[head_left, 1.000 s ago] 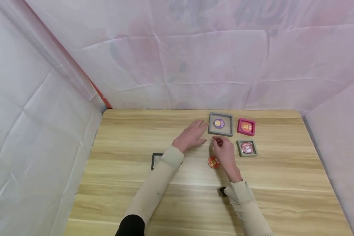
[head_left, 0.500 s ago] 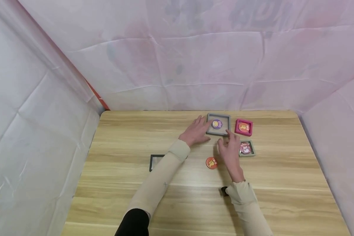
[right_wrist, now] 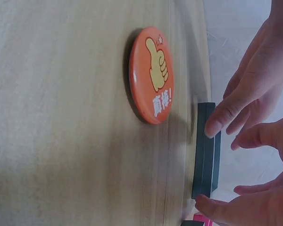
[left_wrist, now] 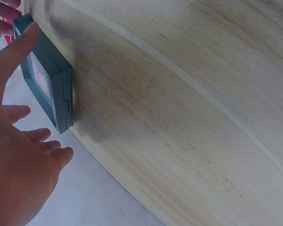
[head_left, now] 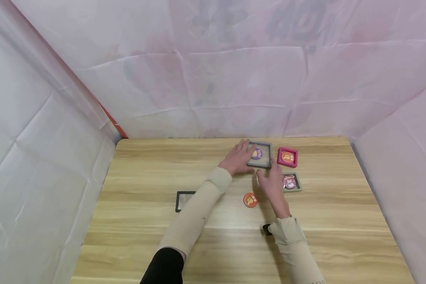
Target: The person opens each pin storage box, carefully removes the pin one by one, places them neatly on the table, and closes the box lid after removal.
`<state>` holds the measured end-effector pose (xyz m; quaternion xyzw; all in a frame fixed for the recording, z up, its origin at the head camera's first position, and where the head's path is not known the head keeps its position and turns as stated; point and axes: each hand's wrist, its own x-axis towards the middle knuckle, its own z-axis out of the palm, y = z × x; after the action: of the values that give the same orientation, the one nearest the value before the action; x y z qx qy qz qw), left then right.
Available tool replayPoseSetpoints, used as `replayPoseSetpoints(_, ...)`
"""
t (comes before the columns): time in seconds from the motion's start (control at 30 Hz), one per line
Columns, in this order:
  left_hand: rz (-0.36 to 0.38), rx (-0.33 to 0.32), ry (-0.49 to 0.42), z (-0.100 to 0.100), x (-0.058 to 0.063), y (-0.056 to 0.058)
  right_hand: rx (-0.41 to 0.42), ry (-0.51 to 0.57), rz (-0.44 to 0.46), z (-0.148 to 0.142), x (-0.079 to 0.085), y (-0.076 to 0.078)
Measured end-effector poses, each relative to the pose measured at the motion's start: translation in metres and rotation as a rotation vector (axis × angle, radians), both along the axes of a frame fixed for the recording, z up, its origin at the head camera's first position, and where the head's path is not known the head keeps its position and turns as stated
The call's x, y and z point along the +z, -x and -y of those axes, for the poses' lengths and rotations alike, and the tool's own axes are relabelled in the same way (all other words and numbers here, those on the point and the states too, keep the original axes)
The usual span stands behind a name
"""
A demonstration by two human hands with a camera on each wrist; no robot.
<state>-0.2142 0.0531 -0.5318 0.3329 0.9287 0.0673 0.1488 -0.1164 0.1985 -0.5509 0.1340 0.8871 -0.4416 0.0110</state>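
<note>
A square grey frame (head_left: 271,146) with a clear middle lies near the table's far edge, a round purple badge (head_left: 257,154) inside it. My left hand (head_left: 236,159) is at the frame's left side, fingers extended over its edge; in the right wrist view its thumb touches the frame's near side. At the near right corner, my right hand (head_left: 272,186) touches the frame with a fingertip, its thumb held apart. Between the wrist and the left sleeve, an orange badge (head_left: 250,200) with a thumbs-up picture lies flat on the table. Neither palm holds anything.
To the right sits a magenta frame (head_left: 279,162) with an orange badge (head_left: 288,157). Nearer is a grey-green frame (head_left: 295,189) with a pink badge (head_left: 289,182), partly behind my right hand. A black frame (head_left: 178,202) is partly covered by my left sleeve. Cloth walls surround the table.
My left hand has moved right, its fingers now over the grey frame's edge. My right hand has spread its drawn-together fingers and moved to the frame's near right corner.
</note>
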Motion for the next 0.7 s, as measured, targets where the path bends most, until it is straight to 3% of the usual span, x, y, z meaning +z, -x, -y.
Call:
replayPoseSetpoints(0.27,-0.027,-0.017,0.032,-0.005,0.006,0.006,0.031,0.014,-0.005,0.000,0.004,0.003)
replayPoseSetpoints(0.43,0.014,-0.008,0.065,-0.005,0.009,0.012,0.048,0.028,0.032,-0.001,0.008,0.001)
replayPoseSetpoints(0.7,-0.019,-0.038,0.089,-0.010,0.005,0.017,0.051,0.030,0.029,0.001,0.008,0.000)
